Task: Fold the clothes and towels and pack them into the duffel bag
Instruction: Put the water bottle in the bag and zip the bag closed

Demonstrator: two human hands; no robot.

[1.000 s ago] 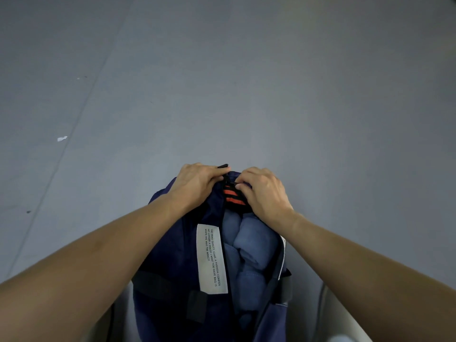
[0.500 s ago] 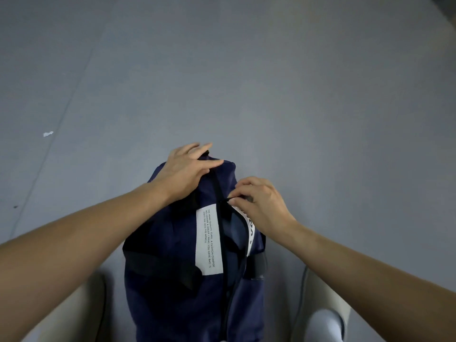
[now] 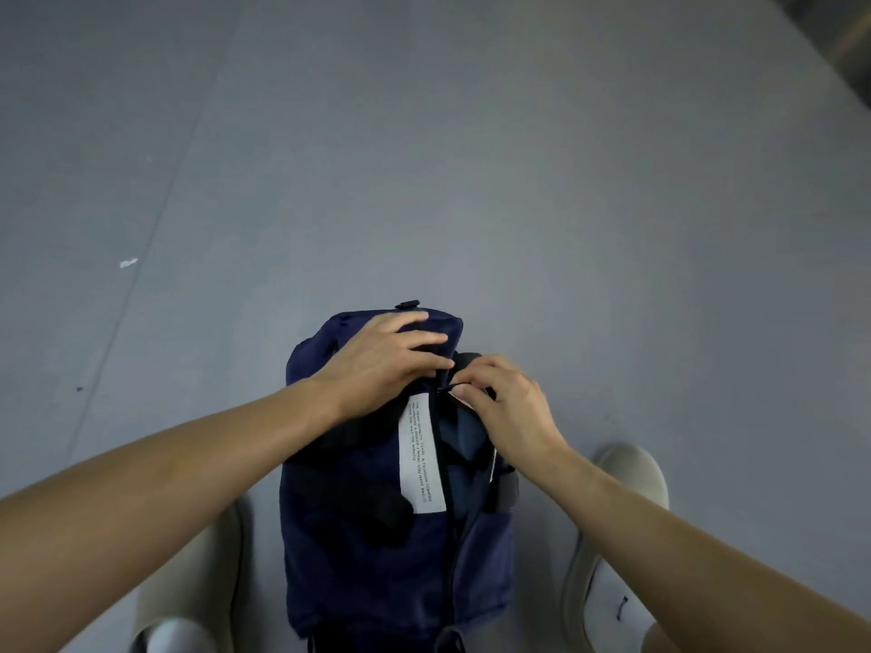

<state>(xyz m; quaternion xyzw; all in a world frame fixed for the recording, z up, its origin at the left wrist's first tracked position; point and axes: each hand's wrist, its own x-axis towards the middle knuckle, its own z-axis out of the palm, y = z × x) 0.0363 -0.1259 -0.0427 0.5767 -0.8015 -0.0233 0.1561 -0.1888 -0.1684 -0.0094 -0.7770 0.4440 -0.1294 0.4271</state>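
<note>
Navy duffel bag (image 3: 377,549) on the grey floor (image 3: 471,157), handled at its far end.
A white speck (image 3: 128,263) lies on the floor at 9 o'clock. The beige left shoe (image 3: 198,572) stands at 7 o'clock; the bag lies lengthwise at 6 o'clock, between the feet. The left hand (image 3: 377,365) rests flat on the bag's far end, at its 11 o'clock, fingers straight and spread, holding nothing. A white printed label (image 3: 421,457) runs along the top, and blue cloth (image 3: 469,438) shows in the gap to its right. The right hand (image 3: 509,407), at the bag's 1 o'clock, pinches the small dark zip pull (image 3: 444,390) between thumb and forefinger. The beige right shoe (image 3: 622,511) stands at 4 o'clock.
</note>
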